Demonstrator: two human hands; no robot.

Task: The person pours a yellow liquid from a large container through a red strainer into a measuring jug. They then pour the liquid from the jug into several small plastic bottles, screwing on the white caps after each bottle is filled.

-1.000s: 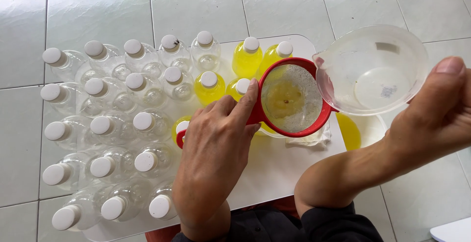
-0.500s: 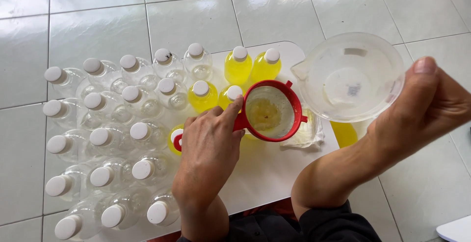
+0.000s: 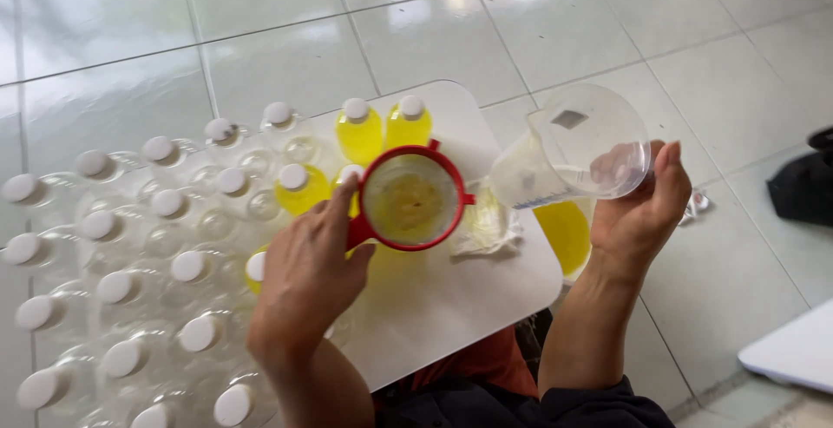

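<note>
My left hand [image 3: 308, 276] grips the handle of a red-rimmed strainer funnel [image 3: 410, 200], which sits over a bottle on the white table [image 3: 434, 306]. Yellow liquid shows inside the strainer. My right hand [image 3: 642, 207] holds a clear plastic measuring jug [image 3: 577, 154] tipped sideways to the right of the strainer; the jug looks nearly empty. Capped bottles of yellow liquid [image 3: 357, 130] stand just behind the strainer.
Several empty clear bottles with white caps [image 3: 130, 237] crowd the left of the table. A crumpled clear plastic bag [image 3: 486, 228] lies by the strainer. A container of yellow liquid [image 3: 564, 233] sits below the table's right edge. A dark object [image 3: 803, 185] rests on the tiled floor.
The jug has drawn back from over the strainer and tilted further onto its side. My left hand stays on the strainer handle. The camera view shifted.
</note>
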